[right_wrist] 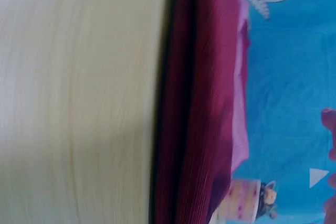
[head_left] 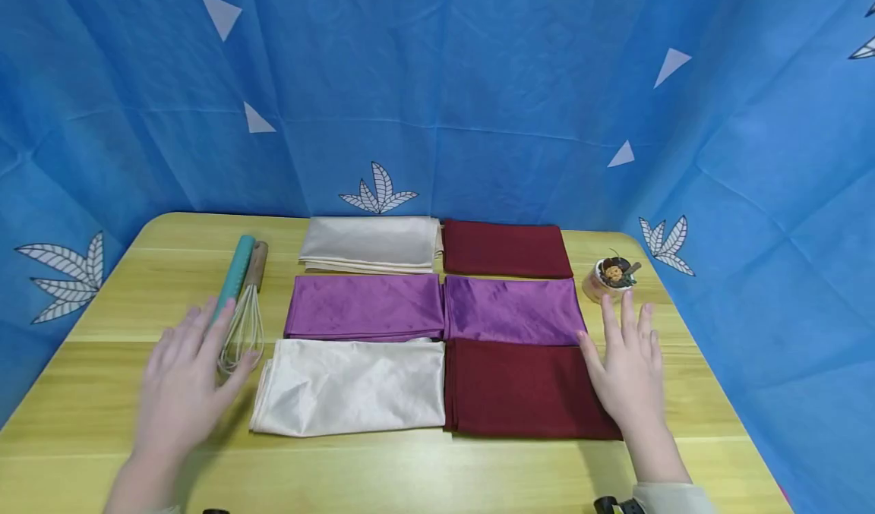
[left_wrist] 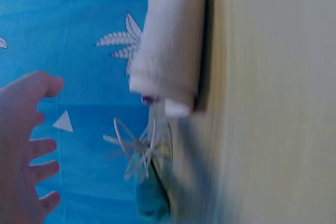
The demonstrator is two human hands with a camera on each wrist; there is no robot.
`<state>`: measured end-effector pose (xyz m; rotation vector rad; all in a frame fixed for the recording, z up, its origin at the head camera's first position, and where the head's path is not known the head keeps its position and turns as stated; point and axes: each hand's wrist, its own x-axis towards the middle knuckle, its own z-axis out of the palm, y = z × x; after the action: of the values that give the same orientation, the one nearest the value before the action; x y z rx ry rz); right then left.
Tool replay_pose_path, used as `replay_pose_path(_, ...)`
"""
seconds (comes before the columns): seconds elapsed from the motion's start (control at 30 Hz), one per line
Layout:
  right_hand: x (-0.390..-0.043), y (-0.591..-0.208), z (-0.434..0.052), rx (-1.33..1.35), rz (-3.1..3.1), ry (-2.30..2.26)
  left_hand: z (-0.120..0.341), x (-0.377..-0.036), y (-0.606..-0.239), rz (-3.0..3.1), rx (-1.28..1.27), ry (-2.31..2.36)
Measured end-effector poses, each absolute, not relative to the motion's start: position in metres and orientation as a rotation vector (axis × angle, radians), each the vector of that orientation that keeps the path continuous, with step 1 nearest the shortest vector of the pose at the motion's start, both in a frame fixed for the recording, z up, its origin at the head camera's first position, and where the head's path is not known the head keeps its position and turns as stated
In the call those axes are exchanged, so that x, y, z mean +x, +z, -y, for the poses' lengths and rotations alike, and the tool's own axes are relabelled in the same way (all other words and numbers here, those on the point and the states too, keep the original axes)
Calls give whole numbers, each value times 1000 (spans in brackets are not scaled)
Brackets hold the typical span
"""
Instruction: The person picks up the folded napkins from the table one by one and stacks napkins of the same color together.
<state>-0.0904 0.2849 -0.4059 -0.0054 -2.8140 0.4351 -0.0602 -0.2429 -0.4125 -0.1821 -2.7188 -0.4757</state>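
My left hand [head_left: 181, 385] hovers with spread fingers at the table's left side, overlapping a teal stick-like tool [head_left: 235, 275] and a wire whisk [head_left: 247, 316] with a brown handle. Close to its thumb lies a folded white satin cloth [head_left: 355, 385]. On the other side, my right hand [head_left: 629, 370] is spread beside a folded dark red cloth [head_left: 526, 389], its fingertips near a small decorated cup [head_left: 608, 280]. Neither hand holds anything. Two folded purple cloths, one left [head_left: 365, 305] and one right [head_left: 513, 309], form the middle row.
The back row has a folded cream cloth [head_left: 369, 242] and another dark red cloth [head_left: 506, 248]. All lie on a light wooden table [head_left: 383, 472]. A blue curtain [head_left: 437, 81] with leaf and triangle prints hangs behind and along the sides.
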Motion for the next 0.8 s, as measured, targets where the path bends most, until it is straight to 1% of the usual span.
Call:
replay_pose_path(0.17,-87,-406,-263,35,2778,678,224,-55,-414,2588,-183,-769)
replay_pose_path(0.33,-85,-410,-228,147,2752,959,203,-51,-416,2535,-163,-1101)
replay_pose_path(0.57,-79,-419,-167,284,2714,1296,185,-46,-428,2542,-120,-1214)
replay_pose_path(0.8,-76,-432,-128,373,2795,1287,176,-42,-442,2530,-95,-1306)
